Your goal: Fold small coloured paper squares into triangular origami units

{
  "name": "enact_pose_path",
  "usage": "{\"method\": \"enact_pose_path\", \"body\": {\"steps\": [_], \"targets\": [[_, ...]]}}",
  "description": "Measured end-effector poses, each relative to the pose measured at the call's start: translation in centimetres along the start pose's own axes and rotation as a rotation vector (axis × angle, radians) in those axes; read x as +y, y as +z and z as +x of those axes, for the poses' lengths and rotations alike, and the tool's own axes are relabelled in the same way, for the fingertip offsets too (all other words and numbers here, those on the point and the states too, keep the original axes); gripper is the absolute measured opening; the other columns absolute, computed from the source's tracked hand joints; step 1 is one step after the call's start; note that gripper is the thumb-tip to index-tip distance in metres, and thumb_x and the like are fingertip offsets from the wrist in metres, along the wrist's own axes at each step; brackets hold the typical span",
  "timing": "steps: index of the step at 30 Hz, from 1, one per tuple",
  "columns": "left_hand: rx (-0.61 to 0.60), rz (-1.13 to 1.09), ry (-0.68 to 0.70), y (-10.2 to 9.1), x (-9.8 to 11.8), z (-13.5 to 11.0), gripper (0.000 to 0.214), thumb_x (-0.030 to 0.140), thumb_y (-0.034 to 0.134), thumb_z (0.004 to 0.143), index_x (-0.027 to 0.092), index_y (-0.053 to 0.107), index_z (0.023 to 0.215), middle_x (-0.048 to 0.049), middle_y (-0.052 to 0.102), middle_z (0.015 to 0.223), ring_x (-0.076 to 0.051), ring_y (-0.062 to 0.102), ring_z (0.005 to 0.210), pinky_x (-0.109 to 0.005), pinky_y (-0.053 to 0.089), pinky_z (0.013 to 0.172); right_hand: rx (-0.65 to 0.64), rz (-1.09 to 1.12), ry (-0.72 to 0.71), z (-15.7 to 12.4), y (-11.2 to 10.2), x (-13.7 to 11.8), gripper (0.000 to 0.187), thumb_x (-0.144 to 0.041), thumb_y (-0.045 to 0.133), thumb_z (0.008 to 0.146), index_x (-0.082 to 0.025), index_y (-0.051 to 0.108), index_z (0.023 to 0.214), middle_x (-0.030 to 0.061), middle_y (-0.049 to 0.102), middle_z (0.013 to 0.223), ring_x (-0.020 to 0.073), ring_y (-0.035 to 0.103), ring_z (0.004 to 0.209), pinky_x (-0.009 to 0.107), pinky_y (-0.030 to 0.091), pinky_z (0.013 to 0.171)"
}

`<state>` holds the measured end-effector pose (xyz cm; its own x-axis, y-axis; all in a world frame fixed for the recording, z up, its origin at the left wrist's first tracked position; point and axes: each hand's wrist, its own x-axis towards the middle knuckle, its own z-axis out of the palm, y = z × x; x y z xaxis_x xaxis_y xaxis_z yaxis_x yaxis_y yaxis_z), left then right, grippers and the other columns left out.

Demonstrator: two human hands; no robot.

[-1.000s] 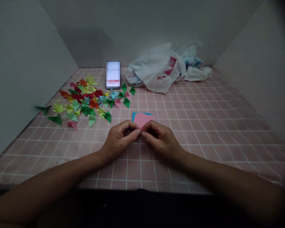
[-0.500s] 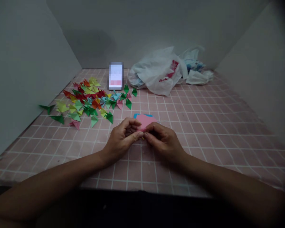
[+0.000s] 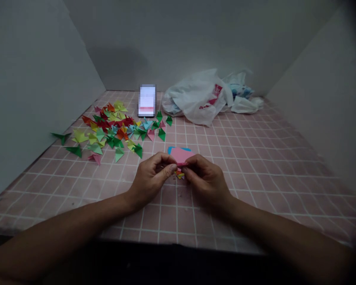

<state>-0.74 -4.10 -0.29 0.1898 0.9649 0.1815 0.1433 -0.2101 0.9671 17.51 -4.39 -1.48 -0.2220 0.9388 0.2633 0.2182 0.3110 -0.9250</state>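
Between my two hands, a small folded piece of pink paper [image 3: 182, 164] is pinched at both ends. My left hand [image 3: 154, 172] closes thumb and fingers on its left end. On the other end, the thumb and bent fingers of my right hand [image 3: 207, 176] are closed too. Just behind and beneath lies a stack of coloured paper [image 3: 181, 152], pink on top with a blue edge showing and yellow and orange corners toward me. My fingers cover part of the stack and most of the folded piece.
Many folded paper cranes [image 3: 118, 122] in several colours are spread over the left of the pink checked tablecloth [image 3: 255, 158]. Behind them a phone [image 3: 147, 101] stands upright, its screen blurred. A white plastic bag [image 3: 192, 97] and a smaller bundle [image 3: 246, 103] lie near the back wall.
The whole view has shifted slightly, so things sit lower in it. My hands are a little farther apart, showing more of the folded pink paper and the yellow corners below.
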Motion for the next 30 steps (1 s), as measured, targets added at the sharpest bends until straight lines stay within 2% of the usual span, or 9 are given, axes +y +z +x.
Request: {"method": "enact_pose_path", "body": {"steps": [5,11,22,30], "targets": [[0.016,-0.03,-0.033,0.01,0.22,-0.08,0.016,0.031,0.066,0.087,0.017,0.066,0.094,-0.0043,0.07,0.086,-0.015,0.067,0.077,-0.027,0.056,0.072,0.049,-0.129,-0.04,0.05,-0.09,-0.19,0.005,-0.02,0.06,0.091,-0.021,0.058,0.086,0.0001,0.061,0.074,0.014,0.056,0.066,0.028,0.044,0.061],[-0.03,-0.044,-0.036,0.06,0.4,-0.2,0.016,0.03,0.063,0.09,0.015,0.07,0.093,-0.0055,0.072,0.086,-0.015,0.068,0.078,-0.027,0.057,0.073,0.048,-0.174,-0.122,0.16,-0.18,-0.14,0.007,-0.015,0.057,0.09,-0.02,0.059,0.086,0.0004,0.062,0.076,0.0142,0.057,0.068,0.029,0.044,0.064],[-0.093,-0.283,-0.233,-0.06,0.21,-0.06,0.016,0.03,0.066,0.088,0.016,0.069,0.095,-0.0033,0.07,0.083,-0.013,0.066,0.072,-0.027,0.058,0.071,-0.034,-0.379,-0.347,0.27,-0.38,-0.13,0.016,-0.01,0.051,0.094,-0.021,0.059,0.086,0.0046,0.062,0.084,0.0176,0.059,0.079,0.03,0.046,0.069],[-0.095,-0.537,-0.409,0.36,0.07,-0.06,0.022,0.034,0.076,0.079,0.014,0.069,0.087,-0.0018,0.063,0.083,-0.011,0.059,0.075,-0.025,0.054,0.072,-0.01,-0.408,-0.444,0.37,-0.32,0.07,0.016,-0.009,0.05,0.094,-0.02,0.059,0.087,0.0041,0.062,0.083,0.0165,0.06,0.077,0.029,0.048,0.067]]}}
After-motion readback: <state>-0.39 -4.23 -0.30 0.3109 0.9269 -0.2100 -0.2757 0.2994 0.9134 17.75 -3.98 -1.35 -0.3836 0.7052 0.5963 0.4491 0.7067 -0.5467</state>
